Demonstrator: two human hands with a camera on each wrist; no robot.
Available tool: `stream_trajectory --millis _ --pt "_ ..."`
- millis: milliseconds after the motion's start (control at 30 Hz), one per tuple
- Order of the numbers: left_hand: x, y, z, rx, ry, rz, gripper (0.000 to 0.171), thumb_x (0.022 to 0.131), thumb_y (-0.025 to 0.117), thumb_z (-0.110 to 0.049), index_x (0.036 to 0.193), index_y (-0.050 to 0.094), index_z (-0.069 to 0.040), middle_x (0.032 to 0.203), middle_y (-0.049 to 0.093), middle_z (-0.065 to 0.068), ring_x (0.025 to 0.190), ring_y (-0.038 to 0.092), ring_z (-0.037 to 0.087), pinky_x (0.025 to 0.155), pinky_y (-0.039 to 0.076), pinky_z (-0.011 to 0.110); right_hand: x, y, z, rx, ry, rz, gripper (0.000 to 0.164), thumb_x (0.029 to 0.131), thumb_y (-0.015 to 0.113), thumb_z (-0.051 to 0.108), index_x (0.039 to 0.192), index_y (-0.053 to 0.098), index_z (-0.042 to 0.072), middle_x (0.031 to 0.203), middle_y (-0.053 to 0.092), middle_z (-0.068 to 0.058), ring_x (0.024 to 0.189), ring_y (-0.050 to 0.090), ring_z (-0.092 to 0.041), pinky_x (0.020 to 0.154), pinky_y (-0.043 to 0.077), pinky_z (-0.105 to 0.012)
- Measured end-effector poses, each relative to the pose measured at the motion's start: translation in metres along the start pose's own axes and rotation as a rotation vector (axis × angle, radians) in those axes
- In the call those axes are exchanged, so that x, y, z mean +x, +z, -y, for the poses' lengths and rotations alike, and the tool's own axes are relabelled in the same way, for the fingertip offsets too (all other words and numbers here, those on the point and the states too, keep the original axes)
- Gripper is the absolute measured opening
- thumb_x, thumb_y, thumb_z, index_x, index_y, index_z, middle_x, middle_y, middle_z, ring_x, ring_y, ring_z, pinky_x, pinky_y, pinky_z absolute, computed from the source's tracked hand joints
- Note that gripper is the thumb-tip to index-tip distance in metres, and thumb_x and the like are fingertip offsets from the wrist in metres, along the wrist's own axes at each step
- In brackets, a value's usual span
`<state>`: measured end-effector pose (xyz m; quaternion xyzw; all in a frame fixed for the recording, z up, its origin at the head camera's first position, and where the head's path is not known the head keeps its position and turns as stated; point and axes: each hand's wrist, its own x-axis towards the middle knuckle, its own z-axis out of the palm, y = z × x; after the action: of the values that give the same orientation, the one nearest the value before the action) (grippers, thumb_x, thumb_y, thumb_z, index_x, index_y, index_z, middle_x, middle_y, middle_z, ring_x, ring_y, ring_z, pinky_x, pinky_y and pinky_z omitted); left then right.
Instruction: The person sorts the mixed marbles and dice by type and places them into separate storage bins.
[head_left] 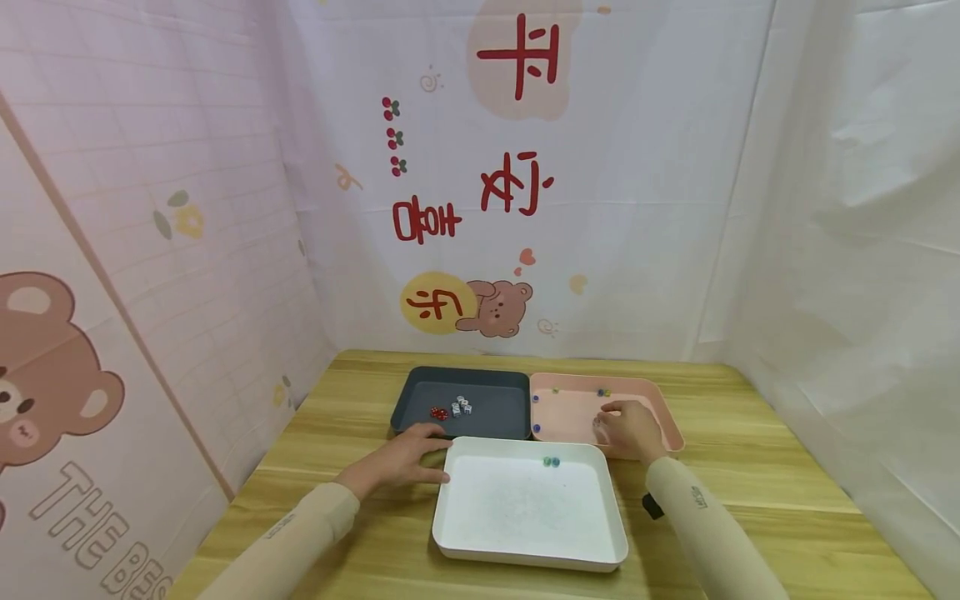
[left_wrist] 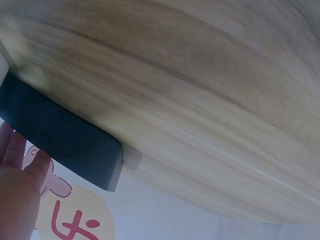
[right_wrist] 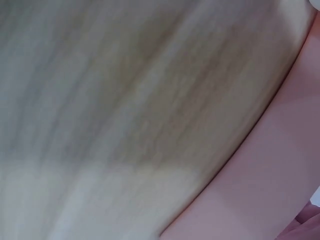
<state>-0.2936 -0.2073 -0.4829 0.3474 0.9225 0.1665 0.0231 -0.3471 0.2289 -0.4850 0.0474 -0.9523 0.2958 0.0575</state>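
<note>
My left hand (head_left: 405,458) has its fingers spread at the left edge of the white tray (head_left: 525,546), holding nothing. Two small green and blue marbles (head_left: 551,462) lie near that tray's far side. Over the pink tray (head_left: 637,387) my right hand (head_left: 632,427) reaches in with bent fingers pointing down at its floor. Whether something small sits between those fingertips I cannot tell. Several blue and green marbles (head_left: 603,392) lie scattered in the pink tray. In the right wrist view, only a bit of my fingers (right_wrist: 305,227) shows beyond the pink tray's wall.
A dark grey tray (head_left: 498,400) stands left of the pink one, holding red dice (head_left: 439,412) and several white dice (head_left: 461,407). All three trays stand close together on a wood-grain table (head_left: 315,417). Printed cloth (head_left: 637,250) hangs behind and on both sides.
</note>
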Motion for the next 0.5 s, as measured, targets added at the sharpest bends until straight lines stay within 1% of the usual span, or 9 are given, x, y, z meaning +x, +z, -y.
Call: stream_trajectory --millis 133,233,333,500 --pt "0.0004 0.0009 0.001 0.0 0.015 -0.009 0.065 0.089 0.072 -0.046 0.137 0.06 -0.003 0.139 0.048 0.016 0.127 0.045 0.034 0.103 0.042 0.049 0.0015 -0.0017 -0.0021 0.01 -0.013 0.006 0.029 0.098 0.064 0.02 0.114 0.072 -0.001 0.116 0.069 -0.019 0.101 0.065 -0.036 0.086 0.052 -0.049" --pt "0.0006 0.001 0.0012 0.007 0.025 -0.012 0.065 0.089 0.072 -0.047 0.136 0.06 -0.003 0.137 0.048 0.016 0.125 0.046 0.033 0.102 0.043 0.049 0.0022 -0.0036 -0.0039 0.021 -0.018 0.011 0.027 0.098 0.064 0.018 0.113 0.073 -0.002 0.117 0.068 -0.02 0.1 0.064 -0.035 0.085 0.052 -0.047" --pt "0.0011 0.0006 0.0009 0.017 0.022 -0.004 0.065 0.089 0.072 -0.047 0.137 0.06 -0.004 0.137 0.048 0.015 0.126 0.046 0.032 0.103 0.043 0.048 0.0024 -0.0052 -0.0051 0.029 -0.039 0.008 0.026 0.097 0.065 0.018 0.112 0.073 -0.002 0.118 0.068 -0.021 0.103 0.063 -0.036 0.087 0.052 -0.048" --pt "0.001 -0.0007 0.0007 0.017 0.009 0.006 0.065 0.089 0.071 -0.047 0.138 0.059 -0.005 0.139 0.048 0.015 0.128 0.045 0.033 0.103 0.042 0.049 0.0027 -0.0043 -0.0033 0.045 -0.13 0.006 0.026 0.096 0.067 0.019 0.111 0.074 -0.001 0.116 0.069 -0.018 0.111 0.061 -0.04 0.094 0.049 -0.054"
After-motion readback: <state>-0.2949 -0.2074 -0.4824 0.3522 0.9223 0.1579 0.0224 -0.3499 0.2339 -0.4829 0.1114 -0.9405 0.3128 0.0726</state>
